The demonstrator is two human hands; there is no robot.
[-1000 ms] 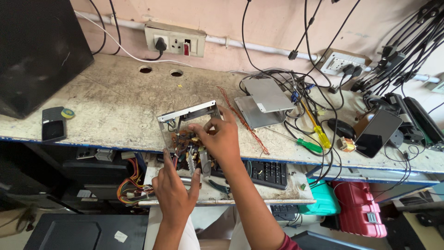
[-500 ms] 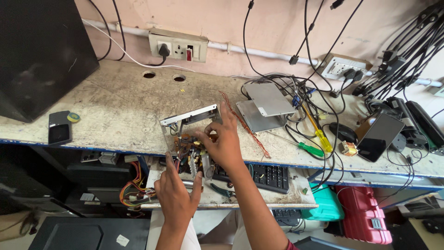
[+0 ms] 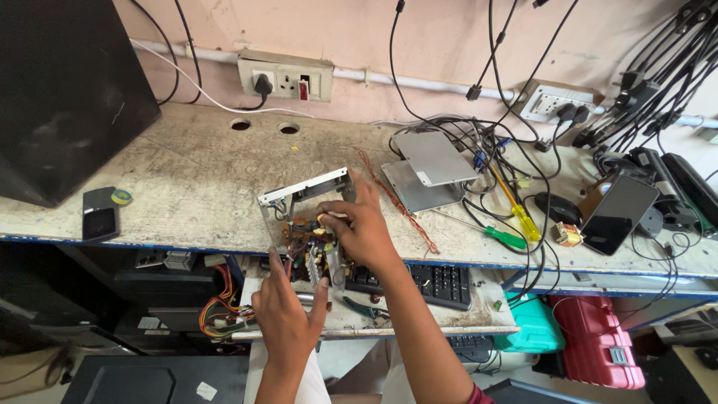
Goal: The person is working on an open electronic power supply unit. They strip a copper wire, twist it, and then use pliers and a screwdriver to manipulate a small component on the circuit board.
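Observation:
An open power supply unit with a grey metal casing and an exposed circuit board sits at the workbench's front edge. My right hand rests on top of its board, fingers curled around the components. My left hand is below it, fingers spread and touching the underside of the board near the heat sinks. Coloured wires hang from the unit.
A worn workbench holds a black monitor, a phone, grey metal covers, yellow and green screwdrivers, a tablet and tangled cables. A keyboard lies on the lower shelf. Wall sockets are behind.
The view has shifted slightly; both hands stay on the power supply, with my right fingers curling a little tighter over the board.

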